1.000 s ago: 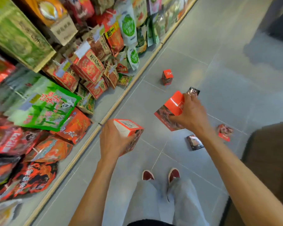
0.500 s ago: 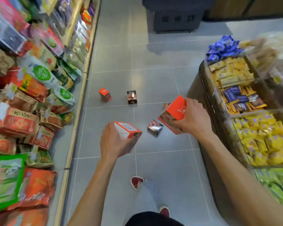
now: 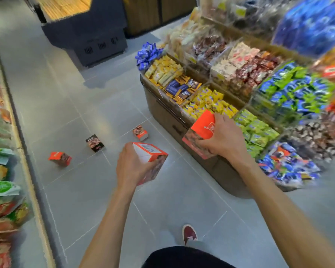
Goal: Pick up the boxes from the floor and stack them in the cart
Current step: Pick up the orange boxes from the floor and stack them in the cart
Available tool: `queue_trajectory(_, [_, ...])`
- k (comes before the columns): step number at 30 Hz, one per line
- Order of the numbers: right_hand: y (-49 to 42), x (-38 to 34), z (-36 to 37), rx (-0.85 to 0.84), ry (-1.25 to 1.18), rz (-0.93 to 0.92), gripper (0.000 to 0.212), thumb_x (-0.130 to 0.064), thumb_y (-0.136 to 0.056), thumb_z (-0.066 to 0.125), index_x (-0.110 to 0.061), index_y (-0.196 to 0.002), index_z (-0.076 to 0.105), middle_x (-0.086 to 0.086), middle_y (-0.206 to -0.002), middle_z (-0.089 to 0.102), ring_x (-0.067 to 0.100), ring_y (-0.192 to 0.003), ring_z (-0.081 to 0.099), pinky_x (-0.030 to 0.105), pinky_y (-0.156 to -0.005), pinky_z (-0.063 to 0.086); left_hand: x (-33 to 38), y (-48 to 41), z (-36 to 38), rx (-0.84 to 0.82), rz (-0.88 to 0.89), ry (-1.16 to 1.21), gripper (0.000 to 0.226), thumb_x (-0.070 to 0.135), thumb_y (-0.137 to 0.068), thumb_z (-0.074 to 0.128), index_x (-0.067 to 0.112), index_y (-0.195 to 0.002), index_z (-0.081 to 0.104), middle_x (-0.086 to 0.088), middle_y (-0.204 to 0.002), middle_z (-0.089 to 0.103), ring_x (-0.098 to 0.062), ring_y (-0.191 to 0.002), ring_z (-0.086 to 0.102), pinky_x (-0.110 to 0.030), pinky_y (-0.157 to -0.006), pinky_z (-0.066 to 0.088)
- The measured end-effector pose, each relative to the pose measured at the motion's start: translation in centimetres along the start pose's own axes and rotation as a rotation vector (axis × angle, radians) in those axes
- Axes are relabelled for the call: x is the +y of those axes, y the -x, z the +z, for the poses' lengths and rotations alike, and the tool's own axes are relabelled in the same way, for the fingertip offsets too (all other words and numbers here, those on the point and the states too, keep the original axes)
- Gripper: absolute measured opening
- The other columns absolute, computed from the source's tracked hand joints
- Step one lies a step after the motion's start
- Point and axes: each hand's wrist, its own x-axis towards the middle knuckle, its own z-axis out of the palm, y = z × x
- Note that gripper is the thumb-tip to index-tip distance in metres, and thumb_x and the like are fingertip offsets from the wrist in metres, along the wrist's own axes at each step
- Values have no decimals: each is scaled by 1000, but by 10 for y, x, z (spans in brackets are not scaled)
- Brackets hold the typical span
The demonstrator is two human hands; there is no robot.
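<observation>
The left hand [image 3: 131,167] grips one orange box [image 3: 153,161], the right hand [image 3: 223,140] another box [image 3: 200,136] (three boxes [image 3: 95,143] lie on the floor [image 3: 66,93]).

Five boxes total. Two held: left-hand box [image 3: 150,161] in my left hand [image 3: 132,167], right-hand box [image 3: 200,136] in my right hand [image 3: 223,138]. Three on floor [image 3: 66,93]: orange box [image 3: 60,158], black box [image 3: 94,143], third box [image 3: 140,133]. One shoe [image 3: 190,234] showing. One candy stand [image 3: 162,113].
</observation>
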Motion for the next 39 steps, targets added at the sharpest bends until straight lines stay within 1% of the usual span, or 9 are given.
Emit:
queue_trajectory(2, [26, 22, -11, 49, 10, 86, 95, -65, -63, 76, -12, -136, 47, 9, -126, 57, 32, -116, 56, 40, -90, 46, 19, 9, 7, -43, 94, -3, 105, 90, -41, 68, 23, -121, 51, 1, -113, 63, -23, -107, 61, -38, -82, 52])
queue_trajectory(8, [126, 74, -35, 162, -3, 356, 90, -58, -61, 79, -13, -132, 48, 9, -121, 57, 33, -114, 55, 41, -89, 46, 63, 55, 25, -206, 357, -10, 95, 77, -45, 80, 15, -112, 52, -6, -108, 62, -28, -107, 61, -38, -81, 49])
queue_trajectory(12, [202, 101, -45, 209, -29, 560, 90, -59, -61, 78, -14, -133, 48, 10, -124, 58, 33, -115, 55, 42, -90, 47, 90, 94, 38, -330, 488, 51, 68, 72, -45, 86, 29, -90, 59, 14, -85, 64, -3, -81, 66, -20, -68, 47])
queue_trajectory(16, [284, 128, -52, 291, -84, 731, 92, -72, -56, 69, -16, -127, 51, 8, -120, 59, 31, -111, 57, 41, -89, 47, 113, 149, 59, -403, 621, -31, 94, 84, -38, 75, 22, -106, 56, 3, -105, 66, -20, -102, 65, -41, -82, 57])
queue_trajectory(26, [510, 228, -82, 504, -176, 1134, 86, -60, -63, 78, -17, -131, 48, 3, -121, 57, 27, -111, 56, 39, -88, 47, 197, 339, 126, -603, 1028, -136, 104, 96, -37, 62, 25, -113, 58, 2, -109, 67, -22, -107, 65, -40, -84, 56])
queue_trajectory(29, [587, 265, -95, 539, -150, 1245, 81, -59, -64, 78, -18, -128, 50, 4, -118, 58, 26, -110, 56, 35, -81, 41, 224, 419, 150, -708, 1113, -113, 91, 85, -41, 63, 21, -106, 63, -5, -111, 69, -26, -108, 65, -38, -87, 54])
queue_trajectory(33, [691, 312, -111, 567, -123, 1384, 78, -58, -61, 77, -20, -124, 50, 3, -116, 58, 26, -110, 56, 36, -79, 42, 255, 532, 183, -849, 1196, -114, 39, 54, -57, 86, 31, -69, 57, -2, -93, 74, -15, -93, 70, -29, -75, 48])
queue_trajectory(35, [739, 330, -116, 578, -103, 1458, 74, -60, -59, 74, -22, -118, 51, 2, -113, 58, 26, -109, 57, 35, -77, 44, 267, 582, 203, -910, 1254, -93, 41, 44, -63, 90, 34, -66, 50, -1, -92, 73, -16, -92, 69, -27, -75, 46])
queue_trajectory(39, [819, 359, -123, 617, -85, 1606, 75, -59, -62, 76, -21, -121, 50, 3, -118, 58, 27, -112, 57, 38, -80, 45, 290, 669, 239, -998, 1411, -67, 36, 41, -67, 88, 23, -70, 58, 6, -69, 56, 10, -68, 51, -25, -62, 44])
